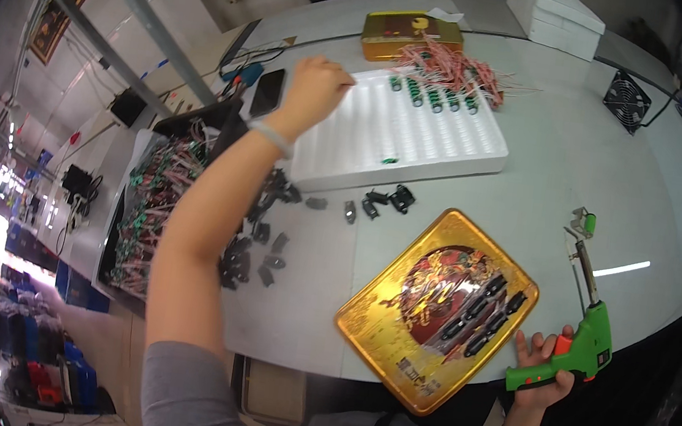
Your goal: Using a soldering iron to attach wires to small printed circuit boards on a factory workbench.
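My left hand (317,95) reaches over the left end of a white foam tray (309,178), its fingers pinched together; whatever is between them is hidden. Several green parts with pink wires (434,98) stand in the tray's far right, and a small green piece (390,161) lies alone near its front. At the lower right my right hand (547,370) is wrapped round the handle of a green soldering gun (595,342), its tip pointing away from me. Beside that hand, a gold tin lid (379,316) carries several black parts (478,311) in rows.
Loose black pieces (239,264) lie scattered left of the lid. A box of wired green parts (156,207) stands at the left. A phone (268,92), a gold tin (378,46), a white foam box (554,22) and a black fan (626,101) are farther back.
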The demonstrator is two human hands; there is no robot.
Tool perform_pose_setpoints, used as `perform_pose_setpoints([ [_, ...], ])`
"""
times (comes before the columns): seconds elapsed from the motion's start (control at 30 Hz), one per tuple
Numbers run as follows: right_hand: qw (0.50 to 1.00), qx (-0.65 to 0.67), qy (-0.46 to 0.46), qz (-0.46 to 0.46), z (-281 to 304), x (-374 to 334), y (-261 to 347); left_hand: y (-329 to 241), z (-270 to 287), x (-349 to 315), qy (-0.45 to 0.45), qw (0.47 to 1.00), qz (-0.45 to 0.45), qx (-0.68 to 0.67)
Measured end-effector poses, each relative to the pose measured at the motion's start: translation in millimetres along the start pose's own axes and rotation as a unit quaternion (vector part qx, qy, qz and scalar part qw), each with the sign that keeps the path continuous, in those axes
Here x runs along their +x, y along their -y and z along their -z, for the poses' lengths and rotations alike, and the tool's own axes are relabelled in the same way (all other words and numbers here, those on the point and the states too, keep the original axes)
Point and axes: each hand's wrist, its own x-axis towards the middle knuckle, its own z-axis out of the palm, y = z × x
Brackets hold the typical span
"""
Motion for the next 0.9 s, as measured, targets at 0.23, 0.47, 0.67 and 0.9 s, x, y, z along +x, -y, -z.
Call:
perform_pose_setpoints([
  [0.23,0.999,0.013,-0.045,-0.012,-2.7,1.2,1.9,-54.1,-132.0,100.4,-0.041,0.988,0.148,0.011],
  [0.47,0.997,0.041,-0.065,-0.018,1.6,2.9,1.9,-37.4,-153.8,110.6,0.009,0.927,0.372,-0.042],
  [0.67,0.997,0.045,-0.059,-0.019,3.8,1.8,2.9,19.5,-116.3,81.1,-0.205,0.775,0.398,-0.445],
  [0.9,0.998,0.021,-0.052,-0.016,2.1,1.3,2.8,26.0,-96.2,58.5,-0.061,0.702,0.483,-0.520],
])
